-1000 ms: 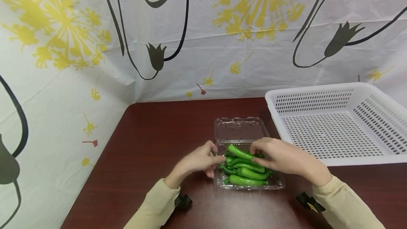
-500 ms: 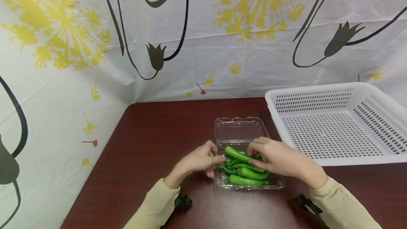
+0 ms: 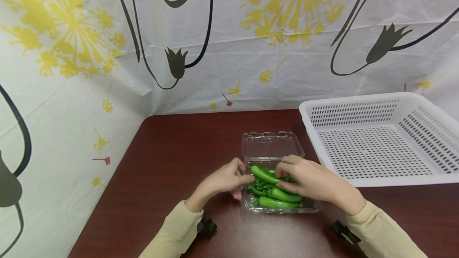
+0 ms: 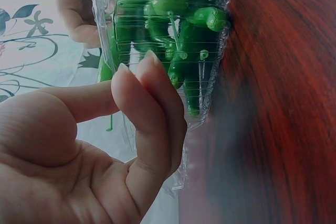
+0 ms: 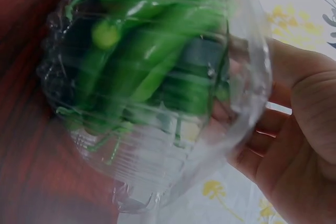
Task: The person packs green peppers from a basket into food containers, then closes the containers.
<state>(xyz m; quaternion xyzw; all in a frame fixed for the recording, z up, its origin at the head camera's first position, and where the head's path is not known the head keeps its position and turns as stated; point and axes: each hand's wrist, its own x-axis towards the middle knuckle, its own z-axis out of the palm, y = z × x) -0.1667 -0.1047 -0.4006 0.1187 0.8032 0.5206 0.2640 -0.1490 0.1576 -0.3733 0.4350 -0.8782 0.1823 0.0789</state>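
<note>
A clear plastic clamshell container (image 3: 310, 208) lies on the table with its lid (image 3: 270, 145) folded back. Several green chili peppers (image 3: 279, 203) fill its base, lying mostly crosswise. My left hand (image 3: 226, 179) holds the container's left wall, thumb over the rim and fingers outside; the left wrist view shows the fingertips against the ribbed wall (image 4: 152, 43). Over the right part of the base, my right hand (image 3: 306, 178) pinches the right end of a long pepper (image 3: 261, 173) on top of the pile. The container wall partly hides these fingers in the right wrist view.
A large white perforated plastic basket (image 3: 333, 174) stands to the right, behind my right forearm. The dark red wooden table (image 3: 179, 150) meets a white patterned sheet (image 3: 222, 59) at its back and left.
My right hand has moved a little to the left, and the top pepper has shifted left with it. My left hand and the container have stayed in place.
</note>
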